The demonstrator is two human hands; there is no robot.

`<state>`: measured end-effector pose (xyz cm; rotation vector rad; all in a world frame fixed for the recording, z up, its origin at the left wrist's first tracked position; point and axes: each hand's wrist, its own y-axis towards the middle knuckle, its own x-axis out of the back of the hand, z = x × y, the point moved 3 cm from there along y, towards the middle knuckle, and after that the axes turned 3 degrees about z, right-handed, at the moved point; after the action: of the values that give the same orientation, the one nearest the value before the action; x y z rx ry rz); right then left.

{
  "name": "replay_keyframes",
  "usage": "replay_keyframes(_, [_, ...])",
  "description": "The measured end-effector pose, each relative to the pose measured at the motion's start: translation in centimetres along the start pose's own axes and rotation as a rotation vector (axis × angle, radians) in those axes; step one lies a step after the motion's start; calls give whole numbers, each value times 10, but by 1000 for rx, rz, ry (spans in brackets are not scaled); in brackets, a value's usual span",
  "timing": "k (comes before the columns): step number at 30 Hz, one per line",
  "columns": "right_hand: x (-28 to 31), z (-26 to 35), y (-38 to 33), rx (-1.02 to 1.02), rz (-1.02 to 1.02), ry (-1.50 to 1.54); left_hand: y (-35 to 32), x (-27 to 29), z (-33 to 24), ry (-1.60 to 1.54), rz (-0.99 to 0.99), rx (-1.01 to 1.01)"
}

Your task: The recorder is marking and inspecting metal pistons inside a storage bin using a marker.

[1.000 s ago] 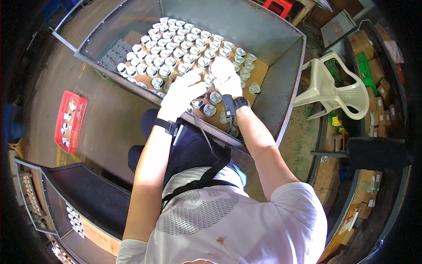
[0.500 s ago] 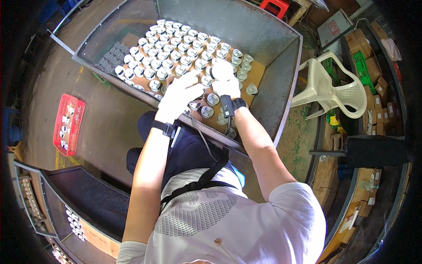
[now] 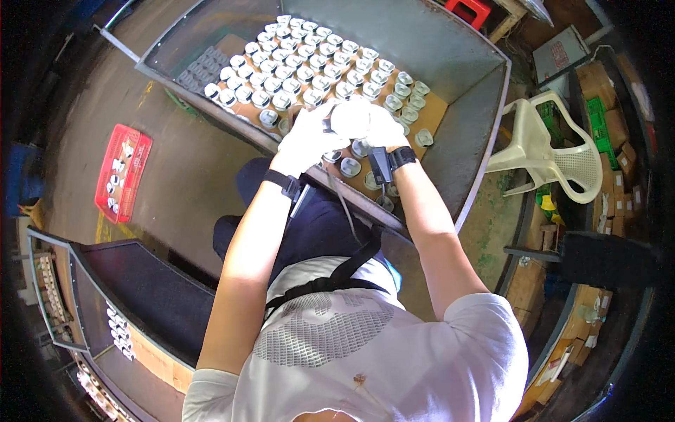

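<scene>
Brought left hand [image 3: 306, 138] nearer right hand [image 3: 387, 128] and round white piece [image 3: 351, 118], cannot tell grip of fingers [image 3: 322, 113] through glare, could drop it onto metal parts [image 3: 350, 167] below from slack hold.

The left hand [image 3: 306, 138] and right hand [image 3: 384, 128] appear glare-white to me over the remote feed, with black wristbands [image 3: 403, 156], and the round piece [image 3: 349, 118] between them is likewise bleached white. I distinguish silvery-white pieces [image 3: 304, 74] with dark bands on tan cardboard [image 3: 436, 112] inside a grey bin [image 3: 380, 28], and a white shirt [image 3: 429, 352] bearing a grey mesh-like print [image 3: 316, 337]. Surrounding colours I record: red basket [image 3: 136, 176], cream chair [image 3: 517, 131], green crate [image 3: 596, 116], navy trousers [image 3: 316, 216].
</scene>
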<state>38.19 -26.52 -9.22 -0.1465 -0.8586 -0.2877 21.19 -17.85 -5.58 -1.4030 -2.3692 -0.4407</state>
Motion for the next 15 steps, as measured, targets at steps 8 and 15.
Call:
replay_keyframes(8, [-3, -8, -5, -39, -51, 89, 2, -2, 12, 214, 28, -239])
replay_keyframes(15, [-5, -17, 2, 56, -163, 250, 6, -2, 12, 72, 73, -102])
